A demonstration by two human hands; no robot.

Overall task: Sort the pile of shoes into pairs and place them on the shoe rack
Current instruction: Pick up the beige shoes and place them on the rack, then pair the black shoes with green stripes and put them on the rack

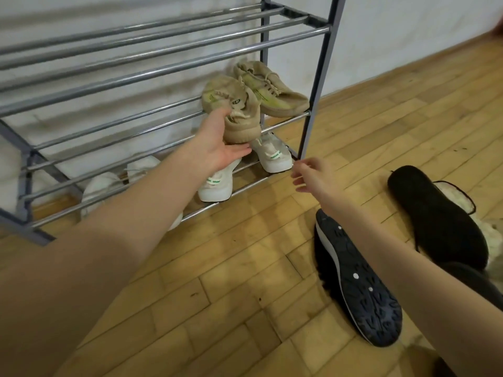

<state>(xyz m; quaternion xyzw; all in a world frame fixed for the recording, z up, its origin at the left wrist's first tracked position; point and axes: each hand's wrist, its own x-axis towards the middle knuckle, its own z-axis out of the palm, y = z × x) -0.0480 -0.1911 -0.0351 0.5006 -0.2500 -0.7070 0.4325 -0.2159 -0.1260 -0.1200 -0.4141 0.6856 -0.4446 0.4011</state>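
From the head camera, you are looking down at a metal shoe rack (152,74) standing against a pale wall on a wooden floor (245,268). Your left hand (220,148) reaches toward the rack's middle shelf and grips a beige knit sneaker (236,115) by its heel end — thumb on top, fingers curled underneath — at the shelf's front bars. Its matching beige sneaker (272,91) already rests on that shelf, just to the right, beside the rack's upright post. On the bottom shelf sit two white sneakers (272,156) with green labels, and further left another whitish pair (106,191), partly hidden behind your forearm. Your right hand (313,175) hovers near the rack's front right leg, fingers loosely spread and holding nothing. On the floor to the right lie two dark shoes — a black sneaker (356,289) turned sole-up, and a black fleece-lined shoe (435,213) beyond it.
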